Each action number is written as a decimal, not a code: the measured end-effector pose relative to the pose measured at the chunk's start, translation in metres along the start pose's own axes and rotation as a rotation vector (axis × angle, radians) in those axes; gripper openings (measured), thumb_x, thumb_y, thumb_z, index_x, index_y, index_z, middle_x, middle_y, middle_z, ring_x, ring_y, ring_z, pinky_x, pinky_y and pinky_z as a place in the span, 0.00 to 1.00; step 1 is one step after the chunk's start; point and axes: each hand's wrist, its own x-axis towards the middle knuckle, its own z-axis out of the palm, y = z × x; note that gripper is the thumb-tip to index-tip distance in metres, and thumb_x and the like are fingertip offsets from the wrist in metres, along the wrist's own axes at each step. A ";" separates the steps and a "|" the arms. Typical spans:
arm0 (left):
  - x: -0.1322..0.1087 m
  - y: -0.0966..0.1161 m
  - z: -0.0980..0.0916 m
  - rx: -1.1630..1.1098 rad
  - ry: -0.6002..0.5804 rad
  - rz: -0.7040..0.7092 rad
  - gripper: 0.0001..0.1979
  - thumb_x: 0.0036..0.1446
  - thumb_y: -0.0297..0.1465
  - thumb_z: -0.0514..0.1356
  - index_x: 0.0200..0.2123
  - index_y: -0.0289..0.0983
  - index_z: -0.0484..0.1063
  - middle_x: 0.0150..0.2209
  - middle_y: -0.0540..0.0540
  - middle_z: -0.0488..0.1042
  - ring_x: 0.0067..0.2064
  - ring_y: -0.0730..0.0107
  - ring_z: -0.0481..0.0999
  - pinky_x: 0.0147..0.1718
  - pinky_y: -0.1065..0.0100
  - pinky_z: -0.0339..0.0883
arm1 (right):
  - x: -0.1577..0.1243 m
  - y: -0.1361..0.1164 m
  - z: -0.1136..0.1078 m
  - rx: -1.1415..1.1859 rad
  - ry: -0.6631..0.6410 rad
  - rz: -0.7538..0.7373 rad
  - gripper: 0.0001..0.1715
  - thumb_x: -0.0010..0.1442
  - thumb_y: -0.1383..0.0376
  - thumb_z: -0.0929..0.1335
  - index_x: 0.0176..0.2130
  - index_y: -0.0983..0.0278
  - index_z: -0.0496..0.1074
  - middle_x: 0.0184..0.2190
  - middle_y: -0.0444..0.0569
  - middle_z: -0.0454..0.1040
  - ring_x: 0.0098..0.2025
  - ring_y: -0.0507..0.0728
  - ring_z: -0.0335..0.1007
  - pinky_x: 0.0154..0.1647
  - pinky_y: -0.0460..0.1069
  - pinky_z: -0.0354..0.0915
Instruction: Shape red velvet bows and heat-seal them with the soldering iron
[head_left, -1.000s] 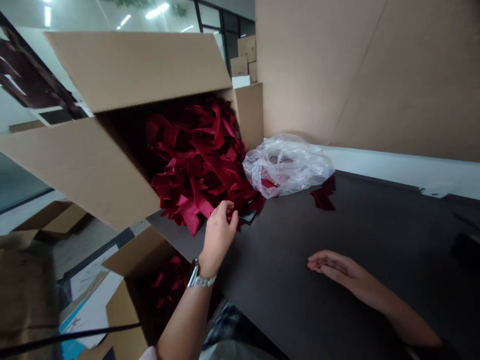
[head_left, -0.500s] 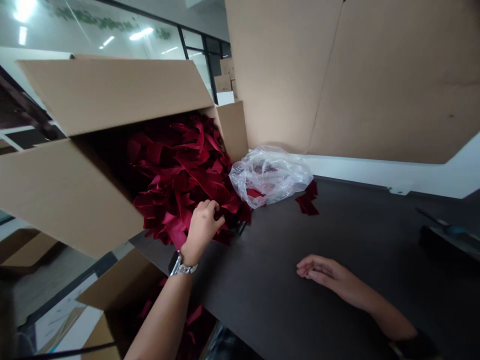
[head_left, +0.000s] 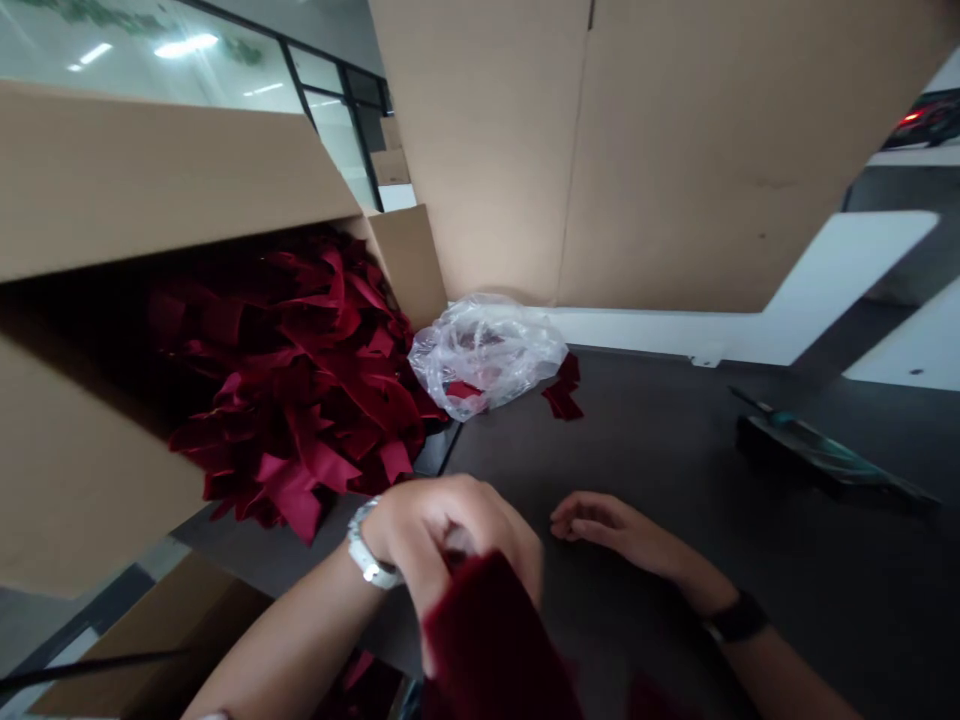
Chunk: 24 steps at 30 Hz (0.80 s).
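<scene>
The red strip (head_left: 491, 645) looks like velvety cloth, matt — the heaped red strips (head_left: 307, 375) carry a faint sheen. The clear bag (head_left: 499, 340) is crinkled, glossy plastic; the carton (head_left: 409, 262), matt cardboard; the dark surface (head_left: 645, 430), smooth and matt.

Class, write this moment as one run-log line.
left hand: holds red cloth | right hand: loosely curled, over table | plastic bag: beside box

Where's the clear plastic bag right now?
Head view, about the middle: the clear plastic bag sits on the dark tabletop, beyond the left hand, between the red fabric heap on its left and a red scrap on its right.
</scene>
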 end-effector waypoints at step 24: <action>0.167 -0.157 -0.034 0.933 0.401 -0.327 0.06 0.53 0.28 0.63 0.36 0.34 0.72 0.41 0.39 0.74 0.45 0.56 0.73 0.47 0.58 0.66 | 0.011 0.016 -0.050 -0.059 0.925 -0.143 0.18 0.51 0.51 0.66 0.29 0.64 0.69 0.16 0.41 0.63 0.18 0.50 0.55 0.20 0.45 0.51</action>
